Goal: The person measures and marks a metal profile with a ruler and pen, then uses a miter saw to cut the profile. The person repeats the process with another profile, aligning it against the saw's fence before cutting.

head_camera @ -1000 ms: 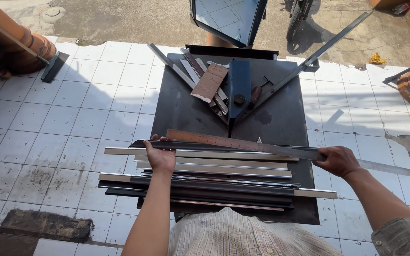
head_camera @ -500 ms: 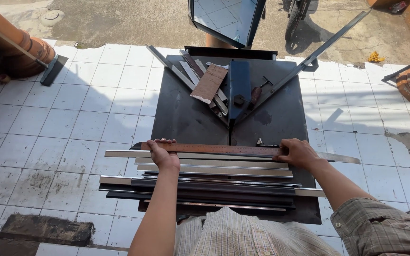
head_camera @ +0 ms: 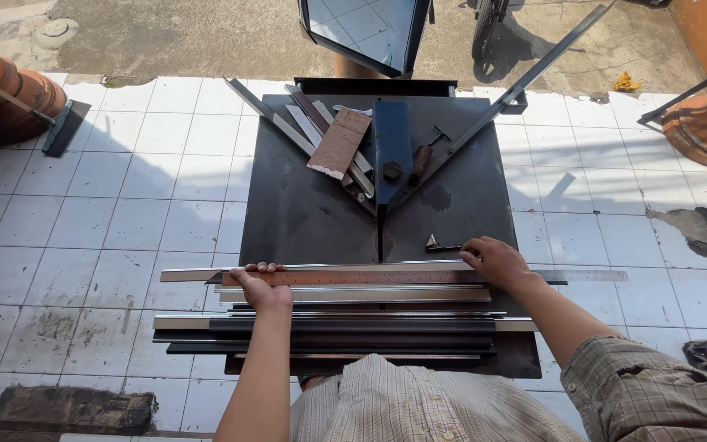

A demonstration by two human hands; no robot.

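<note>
A long brown metal strip (head_camera: 370, 277) lies across the near part of a dark square work table (head_camera: 312, 213), on top of a stack of pale and dark metal profiles (head_camera: 345, 323). My left hand (head_camera: 262, 286) grips the strip's left part. My right hand (head_camera: 494, 262) presses flat on its right part, beside a steel ruler (head_camera: 587, 276) that sticks out past the table's right edge. A small pointed metal offcut (head_camera: 435, 243) lies just beyond my right hand.
At the table's far side lie a V-shaped guide with a dark blue upright bar (head_camera: 392, 147), loose profile offcuts (head_camera: 321, 131) and a brown flat piece (head_camera: 339, 143). White floor tiles surround the table. Clay pots (head_camera: 701, 119) stand at right, a trowel (head_camera: 59, 127) at left.
My right hand has moved left, from the strip's far right end onto the table. The brown strip has shifted away from me, up the stack.
</note>
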